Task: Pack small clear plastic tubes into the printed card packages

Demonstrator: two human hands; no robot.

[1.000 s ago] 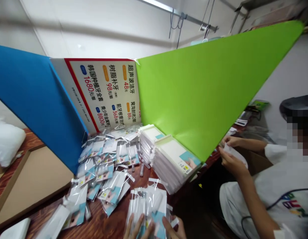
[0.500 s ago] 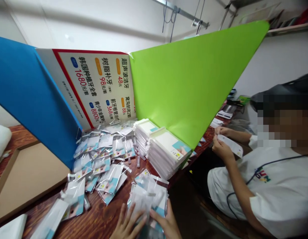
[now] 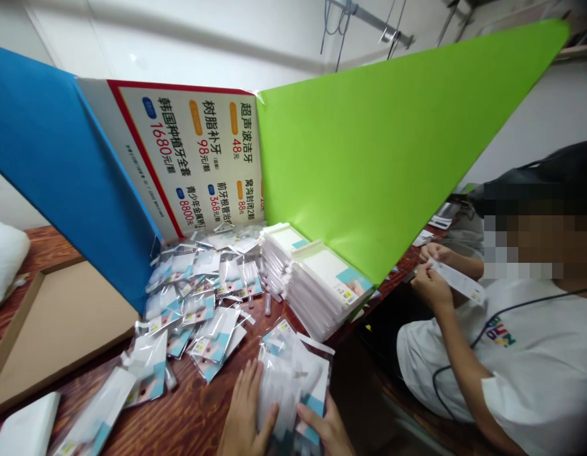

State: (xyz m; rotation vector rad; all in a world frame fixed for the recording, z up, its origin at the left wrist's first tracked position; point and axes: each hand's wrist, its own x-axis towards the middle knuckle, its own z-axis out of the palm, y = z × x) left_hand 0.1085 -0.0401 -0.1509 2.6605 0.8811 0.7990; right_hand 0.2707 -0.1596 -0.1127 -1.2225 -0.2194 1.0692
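At the near edge of the table, several clear plastic packets (image 3: 286, 386) lie together in a loose bunch, with white and blue printed cards inside. My left hand (image 3: 249, 405) grips their left side, its fingers stretched along the edge and its thumb on top. From the right, my right hand (image 3: 326, 425) holds the same bunch, thumb over the front; its other fingers are mostly hidden behind. Left of my hands, a spread heap of similar packets (image 3: 198, 272) covers the table. A tall stack of white cards (image 3: 321, 288) stands beyond the bunch.
Blue (image 3: 84, 171) and green panels (image 3: 369, 158) stand around the heap, with a printed price board (image 3: 202, 158) between them. A shallow cardboard tray (image 3: 69, 329) and a white block (image 3: 27, 424) sit at left. On the right, another person (image 3: 525, 367) holds a white strip.
My left hand has shifted from lying spread over the packets to clasping their left side. The bunch now sits slightly further right in view, and the view itself has shifted a little.
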